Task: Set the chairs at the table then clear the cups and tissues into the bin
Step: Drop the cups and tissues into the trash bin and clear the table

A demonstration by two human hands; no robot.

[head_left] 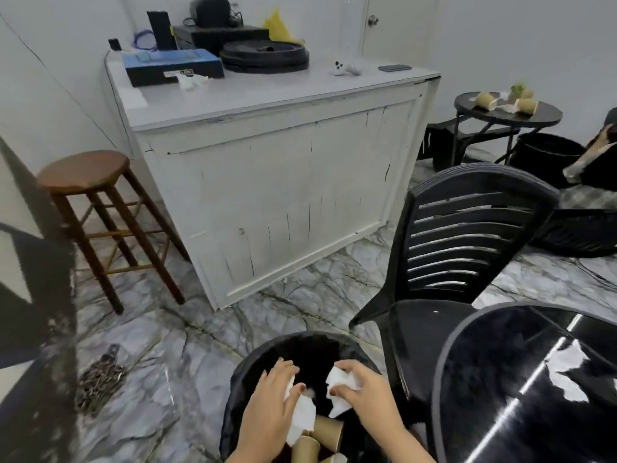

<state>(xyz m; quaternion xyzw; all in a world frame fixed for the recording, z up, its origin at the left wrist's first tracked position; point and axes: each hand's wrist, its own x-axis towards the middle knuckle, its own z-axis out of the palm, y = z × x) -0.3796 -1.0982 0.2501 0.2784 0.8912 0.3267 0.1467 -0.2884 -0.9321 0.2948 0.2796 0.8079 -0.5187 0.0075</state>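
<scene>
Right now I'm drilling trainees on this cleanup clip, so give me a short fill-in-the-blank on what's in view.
1. Both hands, left and right, hold white ____ over the bin.
2. The brown paper ____ already lie inside the bin.
3. The chair by the near table is coloured ____.
4. By the white counter stands a wooden ____.

Missing words: tissues; cups; black; stool

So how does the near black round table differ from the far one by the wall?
The near glossy black round table carries only white tissue scraps; the far black round table holds tipped brown paper cups and tissue. The near one has a black slatted plastic chair beside it. Both are dark and round.
</scene>
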